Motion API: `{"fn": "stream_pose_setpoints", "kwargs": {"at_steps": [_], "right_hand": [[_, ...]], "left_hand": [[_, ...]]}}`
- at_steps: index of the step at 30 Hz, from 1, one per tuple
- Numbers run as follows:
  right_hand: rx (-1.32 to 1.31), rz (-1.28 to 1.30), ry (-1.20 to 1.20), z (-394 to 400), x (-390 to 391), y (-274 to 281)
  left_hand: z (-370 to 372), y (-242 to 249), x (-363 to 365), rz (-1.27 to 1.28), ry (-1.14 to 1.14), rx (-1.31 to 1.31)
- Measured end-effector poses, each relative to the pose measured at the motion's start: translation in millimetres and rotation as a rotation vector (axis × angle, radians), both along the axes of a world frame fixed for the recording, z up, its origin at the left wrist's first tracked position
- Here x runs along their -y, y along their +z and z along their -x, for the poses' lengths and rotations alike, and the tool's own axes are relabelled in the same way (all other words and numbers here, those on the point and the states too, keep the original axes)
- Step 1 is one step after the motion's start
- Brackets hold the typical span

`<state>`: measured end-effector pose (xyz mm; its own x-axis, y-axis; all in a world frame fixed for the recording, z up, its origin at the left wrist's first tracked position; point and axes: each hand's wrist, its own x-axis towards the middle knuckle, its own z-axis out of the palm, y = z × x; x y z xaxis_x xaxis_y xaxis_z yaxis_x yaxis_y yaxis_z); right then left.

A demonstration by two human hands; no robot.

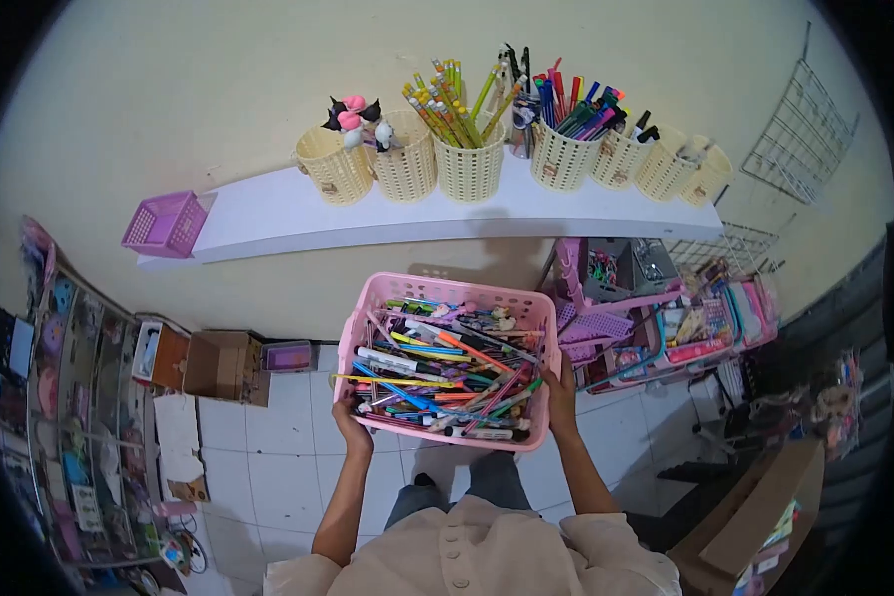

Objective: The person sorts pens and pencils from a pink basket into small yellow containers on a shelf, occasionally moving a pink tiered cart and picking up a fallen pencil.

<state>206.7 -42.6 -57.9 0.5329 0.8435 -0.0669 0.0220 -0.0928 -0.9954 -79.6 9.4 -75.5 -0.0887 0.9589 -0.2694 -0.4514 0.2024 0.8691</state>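
Note:
A pink plastic basket (pixel 447 285) hangs in front of my body, above the floor and below the shelf. My left hand (pixel 352 422) grips its left side near the lower corner, and my right hand (pixel 560 397) grips the right side. Inside lies a jumble of pens, markers and pencils (pixel 437 368). Both hands have their fingers partly hidden under or behind the basket. Beyond it, a white wall shelf (pixel 368 223) carries several cream woven cups, among them one of yellow pencils (pixel 457 114) and one of coloured pens (pixel 576 119).
A small purple basket (pixel 164 224) sits at the shelf's left end. Cardboard boxes (pixel 223 366) stand on the tiled floor (pixel 278 477) to the left, near a display rack (pixel 79 427). To the right are stacked baskets (pixel 616 298) and an open carton (pixel 755 517).

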Motion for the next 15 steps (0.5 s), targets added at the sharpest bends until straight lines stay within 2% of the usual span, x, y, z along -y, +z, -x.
{"fn": "stream_pose_setpoints", "kwargs": {"at_steps": [1, 3, 6, 10, 12, 14, 15], "right_hand": [[-0.004, 0.001, 0.054, -10.9, -6.5, 11.5], [0.025, 0.056, 0.067, -32.0, -22.0, 21.1], [0.051, -0.055, 0.168, -65.5, -39.1, 14.3], [-0.031, -0.052, 0.288, -94.9, -39.2, 18.3], [0.056, -0.002, 0.219, -96.5, -34.8, 15.7], [0.606, -0.193, 0.041, -99.2, -33.1, 22.1], [0.604, -0.192, 0.054, -100.1, -31.7, 33.1]], "left_hand": [[-12.4, -12.4, 4.5, -0.056, 0.157, -0.044], [-26.5, -37.3, 19.2, -0.111, 0.190, -0.138], [-70.1, -18.0, 40.5, -0.120, 0.344, -0.185], [-89.7, -27.4, 54.6, -0.074, 0.318, -0.172], [-98.0, -24.9, 55.7, -0.032, 0.397, -0.210], [-100.9, -18.7, 56.6, -0.027, 0.352, -0.151], [-99.8, -25.9, 57.6, -0.042, 0.371, -0.226]]}}
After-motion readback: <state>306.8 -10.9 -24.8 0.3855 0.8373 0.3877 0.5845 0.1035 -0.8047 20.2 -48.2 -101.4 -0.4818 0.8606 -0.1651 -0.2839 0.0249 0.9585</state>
